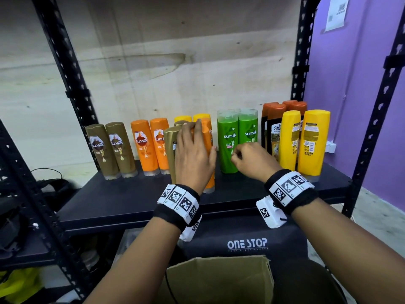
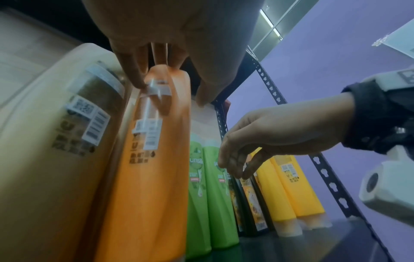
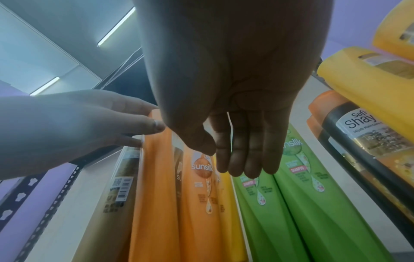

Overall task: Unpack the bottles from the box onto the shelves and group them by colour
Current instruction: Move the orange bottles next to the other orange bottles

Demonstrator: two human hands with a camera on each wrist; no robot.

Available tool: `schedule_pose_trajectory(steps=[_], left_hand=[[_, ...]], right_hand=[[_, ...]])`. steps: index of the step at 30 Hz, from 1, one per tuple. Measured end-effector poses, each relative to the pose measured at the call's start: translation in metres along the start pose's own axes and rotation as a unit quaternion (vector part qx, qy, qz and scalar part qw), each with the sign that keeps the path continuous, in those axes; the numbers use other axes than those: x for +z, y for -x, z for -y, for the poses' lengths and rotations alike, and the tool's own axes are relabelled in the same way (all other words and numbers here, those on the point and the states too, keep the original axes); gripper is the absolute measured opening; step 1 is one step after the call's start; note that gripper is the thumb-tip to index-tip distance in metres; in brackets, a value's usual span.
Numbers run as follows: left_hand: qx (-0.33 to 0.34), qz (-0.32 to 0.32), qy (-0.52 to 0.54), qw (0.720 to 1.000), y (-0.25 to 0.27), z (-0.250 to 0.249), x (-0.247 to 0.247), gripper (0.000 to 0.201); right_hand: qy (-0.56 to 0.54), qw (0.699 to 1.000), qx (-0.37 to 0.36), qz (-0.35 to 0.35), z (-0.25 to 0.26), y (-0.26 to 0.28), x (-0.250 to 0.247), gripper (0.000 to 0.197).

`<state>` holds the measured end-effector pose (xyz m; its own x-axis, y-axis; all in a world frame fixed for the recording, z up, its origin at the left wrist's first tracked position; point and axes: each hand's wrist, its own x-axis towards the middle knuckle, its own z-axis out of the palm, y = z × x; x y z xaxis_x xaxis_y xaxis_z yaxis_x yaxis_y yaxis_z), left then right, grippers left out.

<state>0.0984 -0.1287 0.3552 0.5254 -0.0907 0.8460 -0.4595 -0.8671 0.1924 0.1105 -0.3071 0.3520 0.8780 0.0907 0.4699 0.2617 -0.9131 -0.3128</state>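
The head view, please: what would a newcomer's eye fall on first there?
Probably the row of bright bottles along the dark shelf: gold-brown at the left, orange next, two green bottles in the middle, yellow bottles at the right. Then the left hand, gripping an orange bottle near the front, with the right hand hovering empty beside the green pair.

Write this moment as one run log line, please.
left hand grips orange bottle | right hand empty | near green bottles
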Motion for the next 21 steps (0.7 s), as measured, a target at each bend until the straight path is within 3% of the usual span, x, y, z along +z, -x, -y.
schedule_pose_trajectory(steps=[4, 13, 17, 21], left_hand=[[-0.006, -0.002, 0.014, 1.0, 0.007, 0.004, 0.0, 0.065], [-0.041, 0.038, 0.153, 0.987, 0.02, 0.007, -0.001, 0.072], [-0.077, -0.004, 0.215, 0.974, 0.022, 0.018, -0.004, 0.082], [-0.128, -0.002, 0.245, 0.961, 0.025, 0.031, -0.011, 0.096]], right_hand=[[0.004, 1.0, -0.002, 0.007, 0.0, 0.0, 0.007, 0.022], [-0.06, 0.998, -0.003, -0.01, 0.001, -0.01, 0.019, 0.019], [-0.105, 0.994, 0.001, 0.009, 0.003, -0.018, 0.033, 0.038], [-0.136, 0.989, 0.019, 0.048, 0.01, -0.029, 0.05, 0.064]])
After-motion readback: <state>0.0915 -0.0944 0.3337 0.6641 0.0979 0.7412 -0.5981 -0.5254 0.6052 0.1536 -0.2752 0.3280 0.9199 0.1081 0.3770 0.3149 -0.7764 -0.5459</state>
